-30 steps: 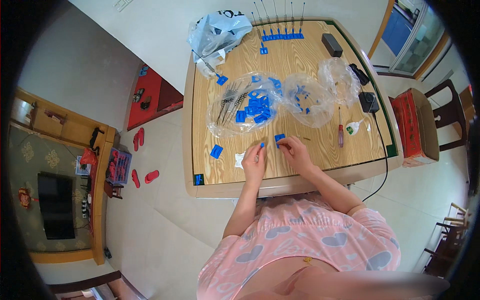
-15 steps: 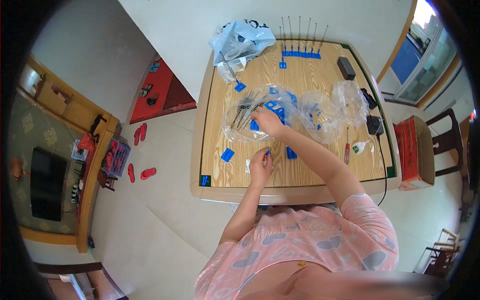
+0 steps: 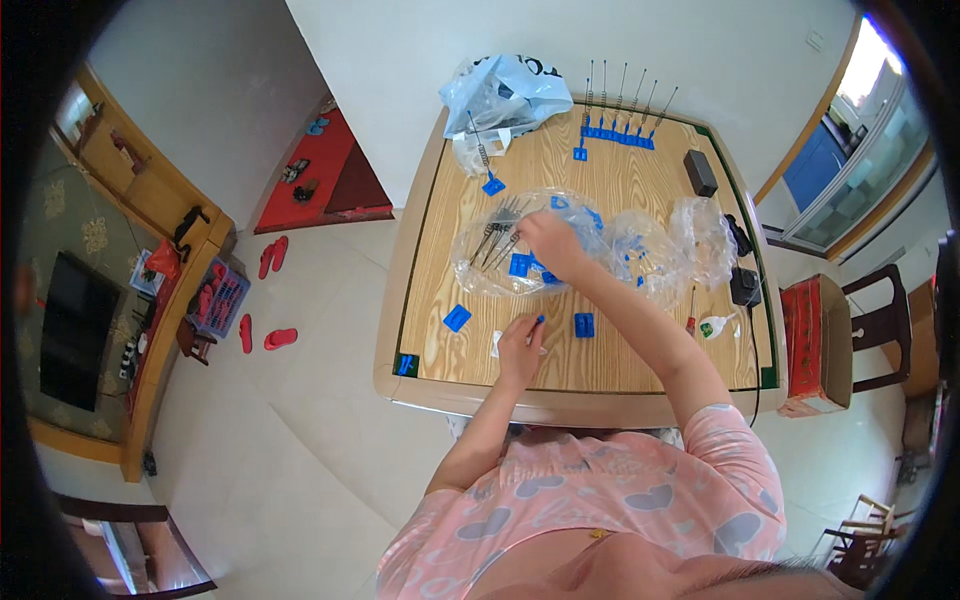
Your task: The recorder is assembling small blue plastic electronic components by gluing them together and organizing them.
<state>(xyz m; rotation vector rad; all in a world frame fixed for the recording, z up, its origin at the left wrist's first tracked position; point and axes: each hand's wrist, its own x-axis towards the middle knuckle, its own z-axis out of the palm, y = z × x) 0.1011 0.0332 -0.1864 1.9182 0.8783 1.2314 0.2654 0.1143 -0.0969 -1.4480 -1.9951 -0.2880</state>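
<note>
My left hand [image 3: 519, 352] is closed in a pinch near the table's front, holding a small blue plastic piece [image 3: 540, 320] whose tip shows above the fingers. My right hand [image 3: 555, 245] reaches over an opened clear plastic bag [image 3: 465, 272], its fingers curled at the ends of dark metal spring rods [image 3: 490, 245]. Whatever those fingertips grip is hidden. Blue plastic blocks [image 3: 520, 265] lie in the bag beside that hand. Loose on the wood are a blue block [image 3: 457, 318] to the left and another blue block [image 3: 584, 325] right of my left hand.
At the back, several spring rods stand upright in a row of blue bases [image 3: 618, 137]; another leans from a blue base [image 3: 493, 187]. A light-blue bag [image 3: 510, 95], clear bag of small blue parts [image 3: 645, 260], black box [image 3: 700, 174], screwdriver [image 3: 691, 325] and small white bottle [image 3: 713, 327] surround the work.
The whole view has shifted slightly. My right hand has moved a little right and away over the bag, uncovering more of the blue blocks. My left hand keeps its pinch.
</note>
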